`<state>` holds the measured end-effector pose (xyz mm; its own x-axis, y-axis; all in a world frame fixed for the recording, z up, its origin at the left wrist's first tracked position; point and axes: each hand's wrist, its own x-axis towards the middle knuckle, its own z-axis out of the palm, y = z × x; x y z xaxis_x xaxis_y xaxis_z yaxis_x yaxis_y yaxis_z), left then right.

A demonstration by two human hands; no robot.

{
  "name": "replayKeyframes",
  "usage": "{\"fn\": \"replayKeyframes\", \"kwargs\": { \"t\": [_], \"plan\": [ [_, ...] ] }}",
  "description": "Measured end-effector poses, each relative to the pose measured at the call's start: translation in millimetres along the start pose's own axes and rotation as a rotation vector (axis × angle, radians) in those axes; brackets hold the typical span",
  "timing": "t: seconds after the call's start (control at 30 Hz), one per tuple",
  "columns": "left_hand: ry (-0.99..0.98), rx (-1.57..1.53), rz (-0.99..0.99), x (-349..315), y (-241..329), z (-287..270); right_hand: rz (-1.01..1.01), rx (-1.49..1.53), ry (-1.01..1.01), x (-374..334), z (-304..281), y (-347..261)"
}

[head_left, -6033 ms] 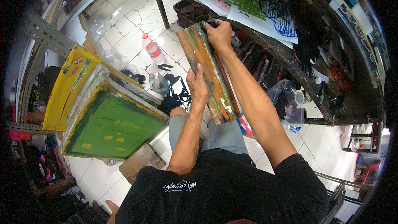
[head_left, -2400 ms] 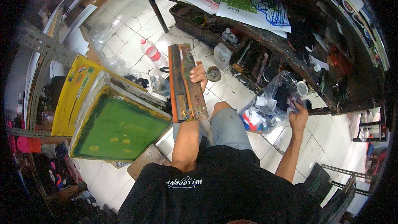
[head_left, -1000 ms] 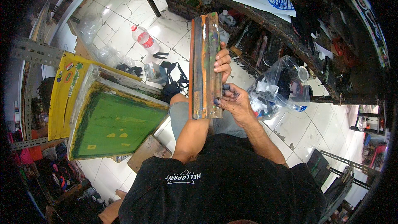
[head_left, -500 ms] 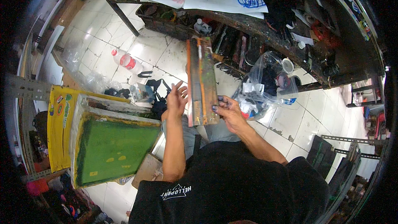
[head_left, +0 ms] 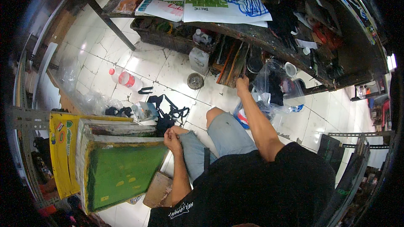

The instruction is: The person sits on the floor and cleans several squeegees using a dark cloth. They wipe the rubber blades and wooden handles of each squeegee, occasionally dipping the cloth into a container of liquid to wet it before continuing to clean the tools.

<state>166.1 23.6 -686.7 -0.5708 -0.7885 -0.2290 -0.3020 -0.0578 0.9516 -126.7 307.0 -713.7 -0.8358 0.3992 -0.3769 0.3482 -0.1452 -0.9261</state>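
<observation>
Under the dark workbench, my right hand point(head_left: 242, 85) reaches forward and is closed on the near end of a long, ink-stained squeegee point(head_left: 236, 69) with an orange stripe. The squeegee lies among other long bars in the low rack, and its far end disappears into the shadow under the bench. Close to my left knee, my left hand point(head_left: 172, 140) hangs with fingers curled in and nothing visible in them. Just left of that hand stands a stack of framed printing screens point(head_left: 126, 172), the front one green.
Papers point(head_left: 227, 6) with prints and scribbles cover the workbench. On the tiled floor lie a red-labelled bottle point(head_left: 126, 78), a round tin point(head_left: 195, 81), a white jug point(head_left: 199, 60) and tangled black straps point(head_left: 166, 115). A clear plastic bag point(head_left: 275, 86) sits beside my right forearm.
My right hand has carried the squeegee from in front of me forward into the rack under the bench. My left hand has come away from it, down to my knee.
</observation>
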Motion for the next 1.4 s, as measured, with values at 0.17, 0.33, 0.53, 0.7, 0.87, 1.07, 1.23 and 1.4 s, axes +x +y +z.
{"fn": "replayKeyframes", "kwargs": {
  "t": [0.17,0.33,0.53,0.7,0.87,1.07,1.23,1.4],
  "plan": [
    [0.008,0.162,0.153,14.6,-22.3,4.2,0.071,-0.139,0.139,76.6,24.5,5.0],
    [0.029,0.123,0.029,6.4,-9.0,2.3,0.050,-0.203,0.087,83.3,61.8,-22.0],
    [-0.002,0.026,0.060,10.8,-15.3,6.5,-0.077,-0.547,0.155,87.3,60.7,-11.2],
    [-0.014,0.094,0.031,17.1,-28.7,-4.0,-0.243,-0.596,-0.057,-3.0,51.4,-57.5],
    [-0.101,0.157,-0.072,29.5,-27.2,3.5,-0.611,-0.570,-0.453,-150.4,-57.1,-155.8],
    [-0.374,-0.023,-0.062,-11.8,66.5,96.1,-0.465,-1.143,0.362,-125.5,-215.5,-249.8],
    [-0.790,0.021,0.063,-68.6,168.1,224.8,-0.201,-1.148,0.193,-52.4,-268.5,-228.1],
    [-1.025,0.411,0.234,-121.3,206.0,301.2,-0.252,-0.951,-0.050,-5.1,-301.5,-188.9]
  ]
}}
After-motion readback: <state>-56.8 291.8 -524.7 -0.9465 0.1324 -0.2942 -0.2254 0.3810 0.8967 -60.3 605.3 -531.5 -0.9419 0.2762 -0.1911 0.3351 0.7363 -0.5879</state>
